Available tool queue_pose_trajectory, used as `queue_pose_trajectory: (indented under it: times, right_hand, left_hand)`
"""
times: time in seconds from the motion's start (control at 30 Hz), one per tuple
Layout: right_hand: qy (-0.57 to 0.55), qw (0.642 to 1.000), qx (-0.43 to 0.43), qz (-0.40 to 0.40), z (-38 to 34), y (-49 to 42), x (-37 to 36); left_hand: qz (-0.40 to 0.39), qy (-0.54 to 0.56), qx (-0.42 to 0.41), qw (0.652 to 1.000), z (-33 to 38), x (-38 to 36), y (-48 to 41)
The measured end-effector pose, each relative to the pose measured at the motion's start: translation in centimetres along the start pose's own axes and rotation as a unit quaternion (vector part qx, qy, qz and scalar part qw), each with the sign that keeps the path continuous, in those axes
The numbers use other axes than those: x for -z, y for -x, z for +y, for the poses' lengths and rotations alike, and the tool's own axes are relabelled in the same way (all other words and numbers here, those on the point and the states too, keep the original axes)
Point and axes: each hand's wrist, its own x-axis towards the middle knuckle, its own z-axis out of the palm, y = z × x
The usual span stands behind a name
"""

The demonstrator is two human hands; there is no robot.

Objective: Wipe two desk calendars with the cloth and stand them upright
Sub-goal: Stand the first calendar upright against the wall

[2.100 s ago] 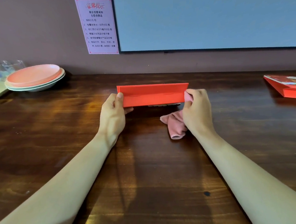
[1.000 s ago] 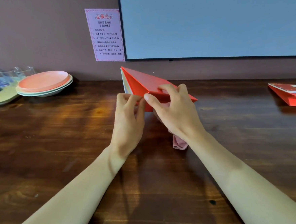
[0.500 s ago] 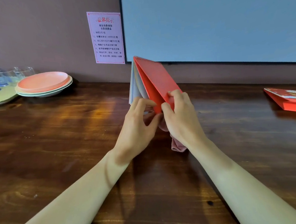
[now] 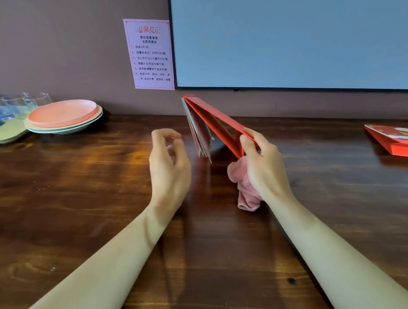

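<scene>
One red desk calendar (image 4: 220, 126) is up in the air and tilted, its red covers spread apart and its pages hanging down. The pink cloth (image 4: 245, 190) hangs crumpled just under it. The second red calendar (image 4: 400, 138) lies folded at the far right.

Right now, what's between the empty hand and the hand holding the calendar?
Loose pages of the calendar hang between the left hand and right hand, in the head view.
</scene>
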Motion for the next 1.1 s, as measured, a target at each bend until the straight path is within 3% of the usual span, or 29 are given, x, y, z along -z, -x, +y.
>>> queue_pose_trajectory:
  times: [0.17, 0.27, 0.5, 0.63, 0.73, 0.87, 1.1]
  right_hand:
    - [-0.162, 0.985, -0.056, -0.011, 1.3, -0.9, 0.7]
    - [-0.244, 0.966, -0.089, -0.003, 1.7, -1.1, 0.9]
    - [-0.374, 0.879, -0.293, -0.039, 2.1, -0.7, 1.4]
    - [-0.427, 0.828, -0.357, -0.063, 2.6, -1.1, 2.1]
    - [-0.410, 0.829, -0.373, -0.075, 2.9, -1.2, 2.2]
    - [-0.382, 0.841, -0.375, -0.079, 2.3, -1.0, 2.0]
    - [-0.197, 0.936, -0.292, -0.005, 0.8, -1.5, 1.2]
  left_hand:
    - [0.037, 0.026, 0.171, 0.984, -1.4, 0.0, -1.5]
    - [0.014, 0.060, 0.246, 0.967, -1.8, -0.4, -2.0]
    - [-0.065, 0.059, 0.283, 0.955, -2.4, -0.5, -2.4]
    - [-0.085, 0.079, 0.289, 0.950, -6.1, -0.5, -3.5]
    - [-0.065, 0.129, 0.272, 0.951, -2.0, 0.0, -2.4]
    - [-0.040, 0.191, 0.239, 0.951, -1.8, 0.3, -2.2]
    - [0.011, 0.154, 0.192, 0.969, -1.6, 0.5, -1.9]
